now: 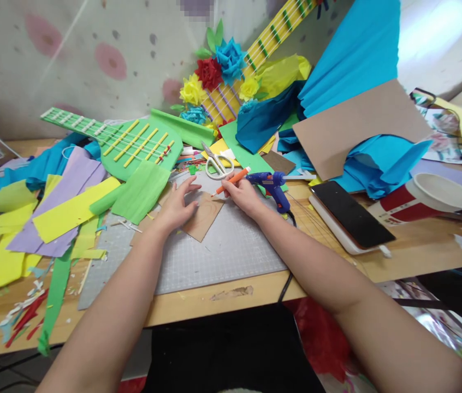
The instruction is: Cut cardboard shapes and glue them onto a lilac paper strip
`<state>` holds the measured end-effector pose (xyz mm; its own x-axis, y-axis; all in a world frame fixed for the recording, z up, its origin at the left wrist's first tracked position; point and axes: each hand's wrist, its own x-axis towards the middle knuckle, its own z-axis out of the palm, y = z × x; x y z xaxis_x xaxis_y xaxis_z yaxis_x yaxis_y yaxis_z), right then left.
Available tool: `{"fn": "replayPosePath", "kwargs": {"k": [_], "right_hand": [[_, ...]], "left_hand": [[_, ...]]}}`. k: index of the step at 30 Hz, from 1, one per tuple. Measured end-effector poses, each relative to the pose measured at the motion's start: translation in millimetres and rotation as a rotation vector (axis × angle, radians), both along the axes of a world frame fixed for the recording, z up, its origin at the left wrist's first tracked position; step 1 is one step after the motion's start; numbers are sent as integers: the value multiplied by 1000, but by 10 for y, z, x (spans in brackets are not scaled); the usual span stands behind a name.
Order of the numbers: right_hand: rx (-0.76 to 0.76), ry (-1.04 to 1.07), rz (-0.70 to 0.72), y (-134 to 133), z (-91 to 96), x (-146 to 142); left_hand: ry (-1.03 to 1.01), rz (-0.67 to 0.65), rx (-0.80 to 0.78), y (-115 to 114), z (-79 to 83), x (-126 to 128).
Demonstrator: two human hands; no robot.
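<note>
Cardboard piece (206, 219), brown, lay on grey cutting mat (231, 251). Left hand (176, 207) rested flat on its left edge, fingers spread. Right hand (245, 197) pinched orange pen (240, 175), tip over the cardboard's upper corner. Blue glue gun (272, 185) just beside.

- We see a craft workspace, most likely in a home: a wooden table (419, 251) stands against a wall with pink spots (110, 60).
- We find making tools on and beside a grey cutting mat (231, 251): scissors (217, 162), a blue glue gun (272, 185) and an orange pen (234, 178).
- We meet coloured paper all over: yellow sheets (71, 210), blue crepe paper (349, 49), a cardboard sheet (357, 128), and cut scraps (26, 316) by the table edge.
- We also spot made pieces: a green paper guitar (132, 144) and paper flowers (214, 68).
</note>
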<state>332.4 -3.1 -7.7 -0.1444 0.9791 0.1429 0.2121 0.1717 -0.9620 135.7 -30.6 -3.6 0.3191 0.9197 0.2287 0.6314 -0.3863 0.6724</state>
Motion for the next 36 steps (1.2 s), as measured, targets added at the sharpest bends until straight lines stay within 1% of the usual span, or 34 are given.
{"fn": "replayPosePath", "kwargs": {"k": [3,7,16,27,29,33,36], "right_hand": [[-13,9,82,-27,43,-25],[-50,15,141,-53,70,-58],[-44,-7,205,-52,29,-66],[-12,-154,178,-59,43,-55],[-7,-172,154,-53,45,-48],[18,-168,55,-34,35,-26],[23,-169,40,-21,10,-20]], "left_hand": [[71,7,12,-2,-8,17],[94,-7,-9,-11,-5,34],[133,-21,-35,-31,-2,35],[123,-16,-37,-14,-8,36],[119,-15,-37,-10,-8,37],[111,-14,-33,-1,-16,36],[102,-18,-29,1,-27,33]]}}
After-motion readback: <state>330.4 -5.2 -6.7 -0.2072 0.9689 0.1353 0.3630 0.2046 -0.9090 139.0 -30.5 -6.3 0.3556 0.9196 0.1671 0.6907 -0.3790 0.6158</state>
